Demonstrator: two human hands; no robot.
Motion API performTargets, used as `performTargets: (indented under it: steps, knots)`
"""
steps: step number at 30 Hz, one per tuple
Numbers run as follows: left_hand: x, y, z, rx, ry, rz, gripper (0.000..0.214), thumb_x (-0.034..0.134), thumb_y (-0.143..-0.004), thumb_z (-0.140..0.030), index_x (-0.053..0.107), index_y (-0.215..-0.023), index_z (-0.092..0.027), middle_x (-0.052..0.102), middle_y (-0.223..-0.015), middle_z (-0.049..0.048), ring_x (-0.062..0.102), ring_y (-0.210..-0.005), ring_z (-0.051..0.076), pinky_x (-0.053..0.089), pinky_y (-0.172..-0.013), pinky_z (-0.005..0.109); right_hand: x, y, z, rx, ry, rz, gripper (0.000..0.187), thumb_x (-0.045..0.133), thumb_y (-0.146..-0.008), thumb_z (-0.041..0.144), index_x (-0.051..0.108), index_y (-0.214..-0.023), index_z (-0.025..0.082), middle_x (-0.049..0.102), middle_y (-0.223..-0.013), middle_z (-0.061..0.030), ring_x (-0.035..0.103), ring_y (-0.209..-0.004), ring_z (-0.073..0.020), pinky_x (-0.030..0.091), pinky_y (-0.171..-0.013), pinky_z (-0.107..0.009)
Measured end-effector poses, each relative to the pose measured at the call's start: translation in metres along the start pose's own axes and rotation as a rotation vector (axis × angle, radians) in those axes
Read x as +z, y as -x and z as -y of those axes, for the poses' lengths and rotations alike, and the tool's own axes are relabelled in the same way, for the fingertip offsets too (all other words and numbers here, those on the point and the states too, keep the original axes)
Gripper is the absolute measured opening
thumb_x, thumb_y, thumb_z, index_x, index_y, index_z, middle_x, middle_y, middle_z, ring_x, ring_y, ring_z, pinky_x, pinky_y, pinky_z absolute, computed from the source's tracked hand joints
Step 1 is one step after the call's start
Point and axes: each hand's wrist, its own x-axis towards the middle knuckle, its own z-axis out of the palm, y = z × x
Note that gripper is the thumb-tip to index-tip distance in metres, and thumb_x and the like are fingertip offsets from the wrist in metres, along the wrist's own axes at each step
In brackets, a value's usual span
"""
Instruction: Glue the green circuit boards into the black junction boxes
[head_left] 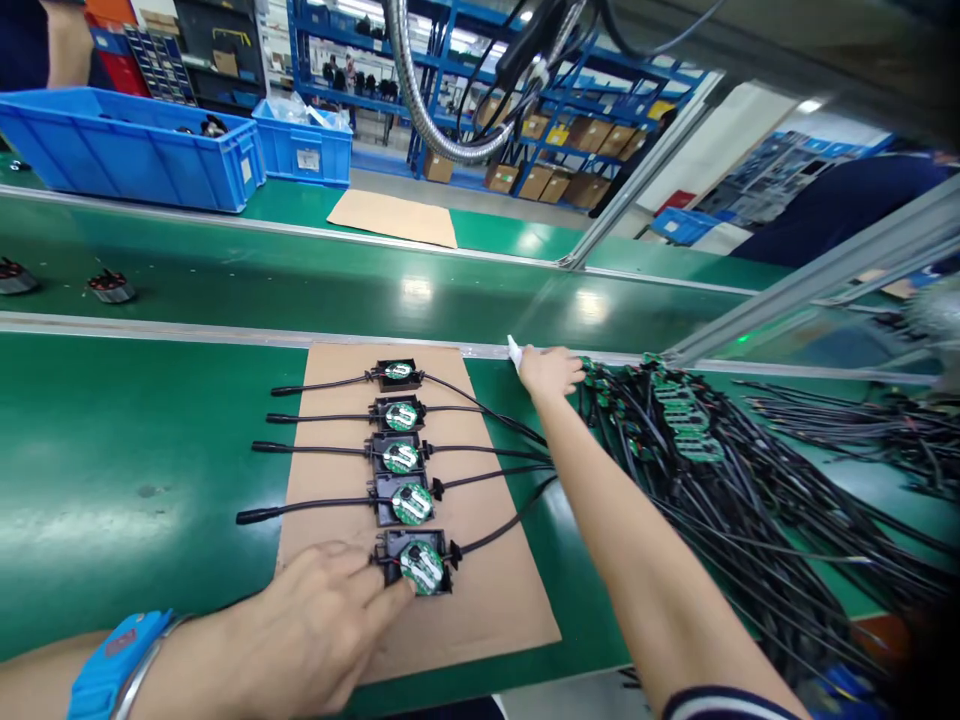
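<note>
Five little black boxes lie in a row on a brown cardboard sheet [480, 600] on the green bench [135, 470]. Each box has a round green circuit board inside and a black cable coming out of each side.

The left hand [322, 625] rests on the cardboard with its fingers spread flat. One fingertip presses on the edge of the nearest box [418, 563]. It is not gripping anything, just holding the box down.

The right hand [551, 370] reaches far out to a big pile of cabled boards [690, 440], which lies on the bench just beside the cardboard. Its fingers curl down onto the top of the pile. I cannot tell if they have closed on one piece yet. Something small and white pokes out beside the thumb, but I cannot tell what it is.

I think these boxes are light and hard. The cables look bendy and floppy, and in the pile they look tangled, so one piece may drag others along. The green boards look easy to hurt. The safest place to hold seems to be the black plastic sides of a box, not the board and not the thin wires.
</note>
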Motion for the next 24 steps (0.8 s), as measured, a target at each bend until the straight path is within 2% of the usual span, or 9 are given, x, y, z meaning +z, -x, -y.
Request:
performTargets:
  steps: [2,4,6,7,10,14,18,20,24]
  knots:
    - [-0.003,-0.002,0.005,-0.116,0.057,-0.06,0.021,0.045,-0.086,-0.017,0.054,-0.105,-0.019,0.059,-0.087,0.0048,0.054,-0.076,0.021,0.047,-0.072,0.037,-0.013,0.033,0.007,-0.057,-0.022,0.031,0.04,0.022,-0.098,0.029,0.056,-0.093,0.009,0.052,-0.1,-0.0153,0.048,-0.096,-0.0221,0.036,-0.086,-0.044]
    - [-0.007,-0.005,0.01,-0.257,0.066,-0.053,0.012,0.047,-0.085,-0.017,0.052,-0.095,-0.018,0.057,-0.092,0.0069,0.053,-0.082,0.023,0.047,-0.071,0.037,-0.023,0.079,0.012,-0.152,-0.069,0.13,0.028,0.034,-0.095,0.028,0.057,-0.089,0.013,0.055,-0.095,-0.0106,0.05,-0.09,-0.0192,0.038,-0.085,-0.039]
    - [-0.011,-0.009,0.016,-0.354,0.065,0.018,0.017,0.054,-0.081,-0.018,0.05,-0.097,-0.017,0.055,-0.098,0.0086,0.053,-0.087,0.025,0.047,-0.073,0.039,-0.027,0.13,0.015,-0.31,-0.147,0.364,0.013,0.05,-0.087,0.026,0.057,-0.079,0.017,0.057,-0.083,-0.0046,0.053,-0.082,-0.017,0.043,-0.078,-0.032]
    - [-0.012,-0.011,0.018,-0.38,0.07,0.062,0.019,0.056,-0.079,-0.018,0.05,-0.097,-0.017,0.055,-0.098,0.0085,0.053,-0.087,0.025,0.047,-0.074,0.039,-0.026,0.153,0.014,-0.447,-0.189,0.535,0.007,0.051,-0.085,0.021,0.057,-0.086,0.018,0.058,-0.089,-0.0054,0.053,-0.088,-0.0186,0.044,-0.08,-0.033]
    - [-0.017,-0.016,0.022,-0.384,0.08,0.158,0.012,0.054,-0.081,-0.015,0.051,-0.092,-0.018,0.056,-0.095,0.0069,0.054,-0.085,0.024,0.046,-0.073,0.037,-0.014,0.198,0.004,-0.602,-0.174,0.617,0.019,0.049,-0.084,0.009,0.053,-0.1,0.018,0.059,-0.097,-0.0071,0.052,-0.094,-0.021,0.045,-0.082,-0.039]
    - [-0.019,-0.013,0.017,-0.359,0.169,0.107,0.009,0.044,-0.088,-0.013,0.05,-0.089,-0.019,0.058,-0.093,0.0054,0.055,-0.082,0.021,0.045,-0.074,0.034,0.002,0.208,-0.015,-0.731,-0.243,0.386,0.02,0.045,-0.087,0.003,0.051,-0.1,0.017,0.06,-0.089,-0.0069,0.054,-0.082,-0.018,0.048,-0.071,-0.034]
    - [-0.015,-0.005,0.004,-0.407,0.348,-0.023,0.009,0.04,-0.093,-0.017,0.047,-0.091,-0.021,0.059,-0.085,0.0003,0.055,-0.071,0.016,0.04,-0.061,0.026,-0.007,0.206,-0.019,-0.906,-0.184,0.195,0.029,0.044,-0.084,-0.003,0.054,-0.107,0.013,0.063,-0.091,-0.0102,0.059,-0.081,-0.018,0.049,-0.067,-0.029]
    - [-0.011,-0.004,-0.003,-0.458,0.37,-0.091,0.01,0.039,-0.095,-0.019,0.047,-0.091,-0.022,0.058,-0.081,-0.0011,0.054,-0.068,0.015,0.039,-0.059,0.025,-0.015,0.207,-0.015,-0.964,-0.108,0.216,0.03,0.043,-0.085,-0.002,0.056,-0.109,0.01,0.065,-0.089,-0.0112,0.061,-0.079,-0.0186,0.05,-0.064,-0.029]
    - [-0.004,-0.009,-0.013,-0.489,0.362,-0.146,0.01,0.038,-0.096,-0.02,0.047,-0.093,-0.022,0.059,-0.082,-0.0008,0.056,-0.068,0.015,0.04,-0.06,0.025,-0.025,0.208,-0.003,-0.992,-0.071,0.403,0.027,0.04,-0.088,0.002,0.058,-0.107,0.009,0.064,-0.079,-0.0086,0.06,-0.069,-0.0177,0.049,-0.056,-0.028]
